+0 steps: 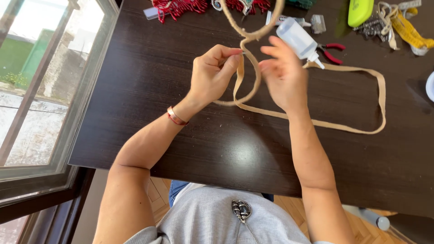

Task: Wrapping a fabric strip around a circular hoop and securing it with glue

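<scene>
From the head camera we look down on a dark worktop, and our two hands meet in the upper middle of the frame. Our left hand is closed in a pinch on a tan strap right where it wraps a cord-covered ring; the ring rises from that pinch toward the top edge and is partly cut off there. Our right hand sits just beside it, to the right, fingers curled around a small translucent glue bottle whose white nozzle points down and right, away from the pinch. The strap curves in a loop under the left hand, then runs right across the worktop in a long flat loop, its long axis lying left to right toward the frame's right edge. Both hands are close to the wrap point; the left is on it, the right just apart. Red-handled pliers lie beyond the bottle, red fringe at the top.
</scene>
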